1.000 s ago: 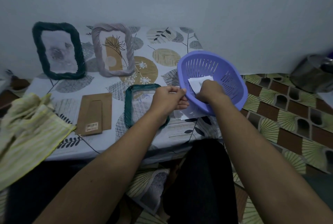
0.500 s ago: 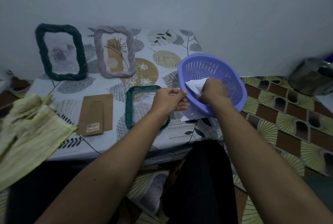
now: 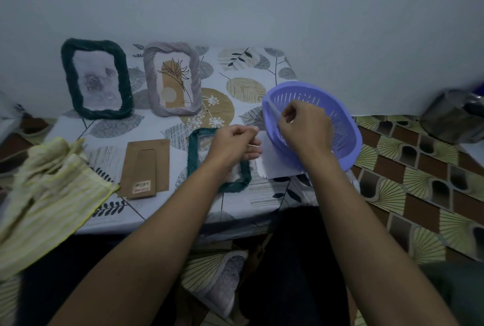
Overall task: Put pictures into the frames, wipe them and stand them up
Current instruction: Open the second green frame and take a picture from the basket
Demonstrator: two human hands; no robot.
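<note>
While two finished frames stand at the wall, a person draws the next picture from a purple basket (image 3: pixel 348 139) at centre right.

Pinched edge-on between thumb and fingertips, a thin white picture (image 3: pixel 272 109) rises over the basket's near rim in the right hand (image 3: pixel 305 126). The left hand (image 3: pixel 233 144), fingers curled in a loose fist, rests on the empty teal frame (image 3: pixel 193 152) lying flat at the desk's (image 3: pixel 248 68) centre, apparently steadying it for loading. Its brown backing board (image 3: pixel 146 168) lies just left, removed so the picture can go in. The dark green frame (image 3: pixel 97 79) and grey frame (image 3: pixel 172 79) stand upper left, already filled. A yellow striped cloth (image 3: pixel 44 194) waits at left, likely for wiping.
</note>
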